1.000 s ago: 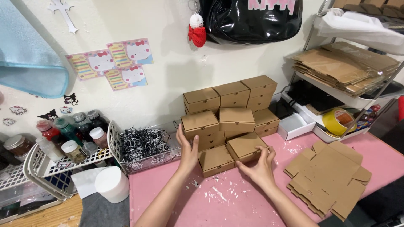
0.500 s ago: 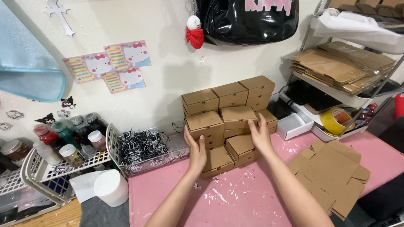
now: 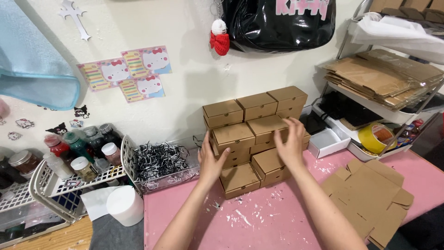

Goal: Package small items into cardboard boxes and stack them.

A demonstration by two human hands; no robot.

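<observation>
- Stack of brown boxes point(image 3: 252, 134) stands on the pink desk point(image 3: 277, 217) against the wall, directly ahead of both hands.
- Left hand point(image 3: 211, 159), open flat, presses its left flank.
- Right hand point(image 3: 290, 144), fingers spread, rests on its front; neither grips.

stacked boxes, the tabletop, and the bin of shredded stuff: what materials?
Stacked boxes: matte brown kraft cardboard, folded flaps visible. Tabletop: smooth pink surface, probably a plastic or silicone mat, flecked with white residue. Bin: clear rigid plastic, its shredded filler apparently black-and-white crinkle paper.

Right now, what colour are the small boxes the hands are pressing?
Plain kraft brown cardboard boxes, seen best in the head view.
</observation>
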